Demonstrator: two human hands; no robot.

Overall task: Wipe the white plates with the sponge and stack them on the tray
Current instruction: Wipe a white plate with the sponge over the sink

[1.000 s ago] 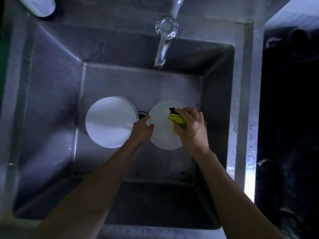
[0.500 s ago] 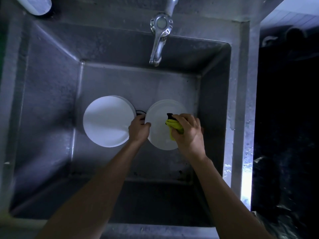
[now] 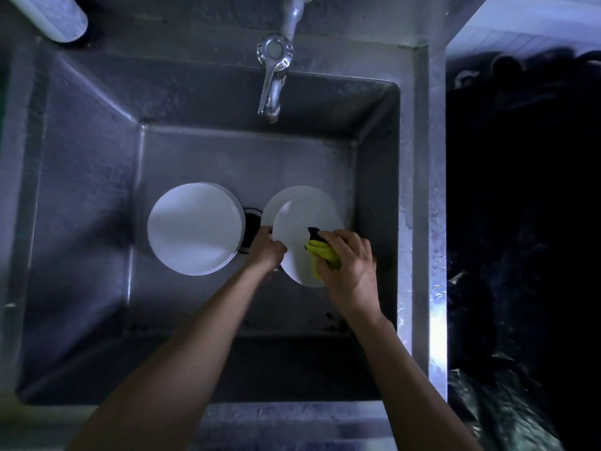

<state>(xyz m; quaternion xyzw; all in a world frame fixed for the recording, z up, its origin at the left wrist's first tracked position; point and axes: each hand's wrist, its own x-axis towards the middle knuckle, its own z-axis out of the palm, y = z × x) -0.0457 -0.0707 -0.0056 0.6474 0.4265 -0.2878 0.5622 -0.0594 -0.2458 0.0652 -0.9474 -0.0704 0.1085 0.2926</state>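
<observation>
Two groups of white plates lie in a deep steel sink (image 3: pixel 81 190). On the left sits a stack of white plates (image 3: pixel 195 227). On the right, my left hand (image 3: pixel 265 250) grips the left rim of a white plate (image 3: pixel 300 219) and tilts it up off another plate (image 3: pixel 322 198) beneath it. My right hand (image 3: pixel 349 266) holds a yellow and black sponge (image 3: pixel 320 250) pressed against the raised plate's face. No tray is in view.
A chrome tap (image 3: pixel 271 79) hangs over the sink's back wall. The drain (image 3: pixel 250 222) shows between the plates. A pale cylinder (image 3: pixel 52 17) lies at the top left. Dark clutter fills the area right of the sink's wet rim (image 3: pixel 435 255).
My left hand has lifted the right plate's left edge, revealing a second plate under it. My right hand with the sponge has slid slightly down the plate.
</observation>
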